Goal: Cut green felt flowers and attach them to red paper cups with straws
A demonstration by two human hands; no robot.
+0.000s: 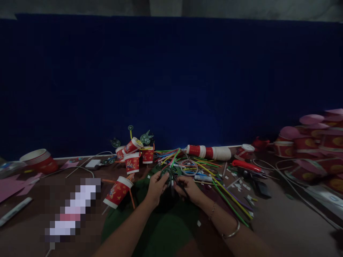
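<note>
My left hand point(157, 186) pinches a small dark green paper piece point(164, 172) with pale markings, its outline hard to make out in the dim light. In my right hand point(190, 190) is a pair of dark-handled scissors point(183, 186), fingers closed around the loops. The blades point toward the paper by my left fingers; whether they touch it I cannot tell. Beneath both hands lies a large dark green sheet point(160, 228). Just beyond them spreads a heap of coloured pipe cleaners point(171, 154).
Red printed paper cups point(132, 163) with orange stems and green cutouts stand left of centre; one cup point(118, 192) leans nearer. Stacked cups point(209, 152) lie behind. A red-handled tool point(248, 166), cables and paper scraps are right. Pink-topped cups point(308, 141) pile up far right.
</note>
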